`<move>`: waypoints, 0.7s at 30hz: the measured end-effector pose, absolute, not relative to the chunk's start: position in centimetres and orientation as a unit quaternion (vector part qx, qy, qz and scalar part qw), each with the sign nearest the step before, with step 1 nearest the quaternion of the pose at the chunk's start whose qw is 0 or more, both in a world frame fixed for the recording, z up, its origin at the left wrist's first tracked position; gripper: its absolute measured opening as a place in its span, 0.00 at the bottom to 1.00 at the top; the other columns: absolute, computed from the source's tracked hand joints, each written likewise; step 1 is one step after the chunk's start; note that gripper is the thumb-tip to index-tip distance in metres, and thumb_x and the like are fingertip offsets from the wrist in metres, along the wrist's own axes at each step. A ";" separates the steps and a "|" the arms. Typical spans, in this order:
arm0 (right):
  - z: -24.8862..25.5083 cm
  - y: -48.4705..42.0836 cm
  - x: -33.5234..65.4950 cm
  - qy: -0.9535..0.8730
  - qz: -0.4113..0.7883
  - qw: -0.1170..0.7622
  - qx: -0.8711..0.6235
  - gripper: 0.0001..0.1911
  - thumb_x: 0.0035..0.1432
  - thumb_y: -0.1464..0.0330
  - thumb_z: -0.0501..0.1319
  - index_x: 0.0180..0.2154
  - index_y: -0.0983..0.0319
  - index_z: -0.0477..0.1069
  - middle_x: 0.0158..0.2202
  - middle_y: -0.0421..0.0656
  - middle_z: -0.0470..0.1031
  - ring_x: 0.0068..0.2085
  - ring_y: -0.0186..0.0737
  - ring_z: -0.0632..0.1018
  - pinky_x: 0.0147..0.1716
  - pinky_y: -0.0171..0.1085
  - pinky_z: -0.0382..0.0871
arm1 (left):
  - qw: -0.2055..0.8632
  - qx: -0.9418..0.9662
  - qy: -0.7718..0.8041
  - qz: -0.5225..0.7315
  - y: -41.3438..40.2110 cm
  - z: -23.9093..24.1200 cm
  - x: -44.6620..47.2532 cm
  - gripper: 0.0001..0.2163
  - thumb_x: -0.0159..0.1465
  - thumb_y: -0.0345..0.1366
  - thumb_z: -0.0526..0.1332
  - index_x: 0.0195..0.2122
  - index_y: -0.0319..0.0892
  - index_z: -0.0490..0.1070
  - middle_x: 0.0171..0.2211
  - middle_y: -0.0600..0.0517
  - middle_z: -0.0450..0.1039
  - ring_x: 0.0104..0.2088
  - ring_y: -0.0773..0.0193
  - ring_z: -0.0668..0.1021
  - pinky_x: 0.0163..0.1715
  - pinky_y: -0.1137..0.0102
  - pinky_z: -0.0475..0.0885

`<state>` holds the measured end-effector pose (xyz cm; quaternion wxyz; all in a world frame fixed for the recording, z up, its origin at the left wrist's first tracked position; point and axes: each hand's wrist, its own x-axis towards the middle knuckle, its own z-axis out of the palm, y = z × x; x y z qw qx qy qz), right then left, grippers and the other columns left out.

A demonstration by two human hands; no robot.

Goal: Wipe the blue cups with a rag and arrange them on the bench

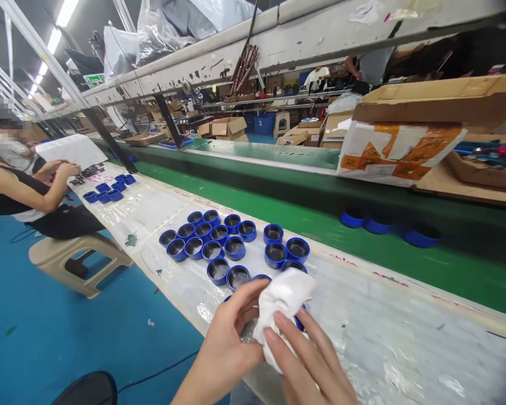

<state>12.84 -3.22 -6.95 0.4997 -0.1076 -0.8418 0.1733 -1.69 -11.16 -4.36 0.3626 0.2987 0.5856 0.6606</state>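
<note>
The left hand and the right hand were both closed on a white cloth; the cloth was wrapped over a blue cap, just above the near edge of the bench; only a bit of that cap showed. Just past the hands, many more caps sat open side up in a bunch; I could not tell which were wiped and which were not, so the job looked partway done. Far to the left a person sat on a stool; a few other caps lay by that person's hands.
</note>
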 end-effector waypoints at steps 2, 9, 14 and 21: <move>-6.5 -3.3 12.6 -0.854 0.196 0.471 -0.103 0.17 0.75 0.80 0.50 0.55 0.62 0.72 0.57 0.46 0.70 0.59 0.54 0.71 0.55 0.47 0.72 | 0.368 0.290 0.606 0.643 -11.5 -4.5 -1.2 0.34 0.49 0.18 0.70 0.56 0.53 0.77 0.56 0.50 0.77 0.56 0.51 0.78 0.56 0.65 0.73; -7.3 -0.5 14.3 -0.830 0.238 0.478 -0.159 0.15 0.75 0.77 0.54 0.56 0.61 0.72 0.53 0.44 0.73 0.57 0.52 0.70 0.53 0.48 0.71 | 0.384 0.307 0.562 0.665 -13.3 -5.3 -1.8 0.30 0.45 0.28 0.81 0.51 0.53 0.81 0.55 0.48 0.78 0.56 0.49 0.78 0.56 0.67 0.74; -8.6 1.2 16.1 -0.798 0.228 0.480 -0.284 0.10 0.77 0.65 0.57 0.51 0.58 0.76 0.48 0.40 0.74 0.51 0.47 0.74 0.49 0.39 0.69 | 0.396 0.286 0.511 0.707 -13.5 -5.5 -2.5 0.32 0.45 0.31 0.82 0.52 0.49 0.80 0.53 0.44 0.79 0.52 0.50 0.80 0.47 0.69 0.79; -10.4 1.8 16.6 -0.752 0.166 0.539 -0.341 0.10 0.74 0.66 0.60 0.45 0.64 0.77 0.43 0.45 0.75 0.44 0.50 0.77 0.48 0.41 0.67 | 0.403 0.299 0.472 0.724 -13.3 -5.8 -2.8 0.32 0.46 0.29 0.82 0.53 0.49 0.79 0.52 0.45 0.80 0.52 0.53 0.80 0.48 0.70 0.77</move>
